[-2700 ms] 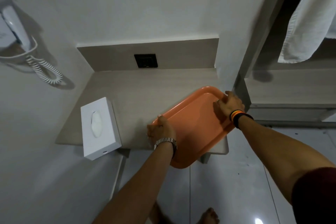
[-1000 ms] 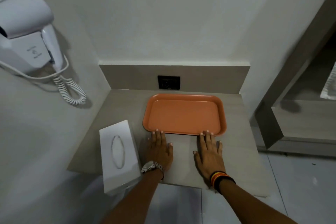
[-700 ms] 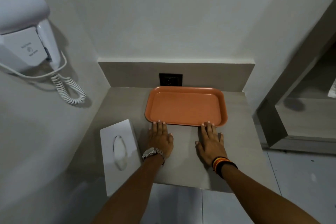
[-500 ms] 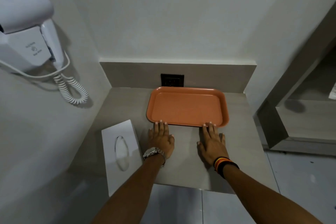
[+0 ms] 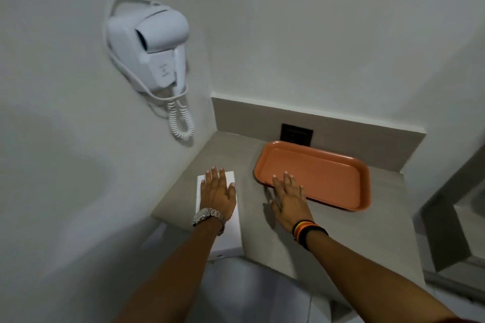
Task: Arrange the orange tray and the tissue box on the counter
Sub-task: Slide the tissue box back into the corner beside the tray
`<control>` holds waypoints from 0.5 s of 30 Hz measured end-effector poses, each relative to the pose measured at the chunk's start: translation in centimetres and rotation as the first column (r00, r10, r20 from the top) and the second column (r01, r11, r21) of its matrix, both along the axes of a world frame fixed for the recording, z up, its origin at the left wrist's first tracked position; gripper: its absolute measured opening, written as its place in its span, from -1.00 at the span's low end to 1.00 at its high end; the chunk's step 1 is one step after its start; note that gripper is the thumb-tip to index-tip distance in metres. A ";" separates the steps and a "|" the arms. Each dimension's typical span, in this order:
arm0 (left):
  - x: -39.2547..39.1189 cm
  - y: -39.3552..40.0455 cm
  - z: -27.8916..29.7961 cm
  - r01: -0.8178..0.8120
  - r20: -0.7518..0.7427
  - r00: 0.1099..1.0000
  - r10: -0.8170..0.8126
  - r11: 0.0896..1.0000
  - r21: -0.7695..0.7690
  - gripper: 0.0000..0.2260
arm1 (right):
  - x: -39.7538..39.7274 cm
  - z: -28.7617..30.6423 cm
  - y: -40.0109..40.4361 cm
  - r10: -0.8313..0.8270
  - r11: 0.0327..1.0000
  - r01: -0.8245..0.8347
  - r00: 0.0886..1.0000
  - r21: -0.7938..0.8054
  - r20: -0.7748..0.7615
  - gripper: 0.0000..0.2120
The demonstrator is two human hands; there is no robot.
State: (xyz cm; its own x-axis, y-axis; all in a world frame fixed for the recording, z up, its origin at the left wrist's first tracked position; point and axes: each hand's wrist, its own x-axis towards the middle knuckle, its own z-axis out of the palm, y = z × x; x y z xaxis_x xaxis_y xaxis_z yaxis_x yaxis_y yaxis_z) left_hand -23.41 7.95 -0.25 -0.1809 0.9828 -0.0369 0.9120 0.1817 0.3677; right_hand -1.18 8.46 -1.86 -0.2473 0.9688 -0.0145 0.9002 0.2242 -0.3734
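Note:
The orange tray (image 5: 322, 176) lies flat at the back of the grey counter (image 5: 341, 238), close under the dark wall socket. The white tissue box (image 5: 231, 233) sits at the counter's front left, its near end over the edge. My left hand (image 5: 216, 193) rests flat on top of the box, fingers spread, covering its opening. Flat with fingers apart, my right hand (image 5: 287, 195) hovers or rests by the tray's near left corner, its fingertips over the rim. Neither hand grips anything.
A white wall-mounted hair dryer (image 5: 149, 47) with a coiled cord (image 5: 181, 120) hangs on the left wall above the counter. A black socket (image 5: 296, 135) is set in the backsplash. A framed edge shows at the top right, and a door frame at the right.
My left hand has moved from the counter in front of the tray onto the tissue box. My right hand has shifted left to the tray's corner. The view has swung to the left.

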 end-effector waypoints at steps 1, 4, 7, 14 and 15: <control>-1.2 -0.5 0.1 -0.044 0.006 0.999 0.044 0.999 -0.012 -0.42 | -1.1 0.1 0.0 0.031 0.999 -0.032 0.999 -0.012 -0.016 -0.32; -4.3 -2.9 -0.3 -0.181 0.117 0.975 0.188 0.981 -0.063 -0.42 | -4.4 -0.2 -0.8 0.114 0.990 -0.121 0.987 -0.067 -0.110 -0.30; -5.6 -5.5 -0.9 -0.295 0.260 0.912 0.318 0.947 -0.125 -0.42 | -7.1 -1.0 -2.4 0.053 0.975 -0.111 0.957 -0.194 -0.284 -0.30; -4.2 -7.7 -1.7 -0.403 0.498 0.733 0.464 0.886 -0.232 -0.54 | -10.4 -1.6 -4.7 -0.309 0.881 0.020 0.782 -0.473 -0.541 -0.63; -3.8 -7.5 -1.4 -0.428 0.562 0.662 0.496 0.865 -0.261 -0.54 | -10.7 -1.6 -4.9 -0.331 0.875 0.020 0.754 -0.484 -0.568 -0.66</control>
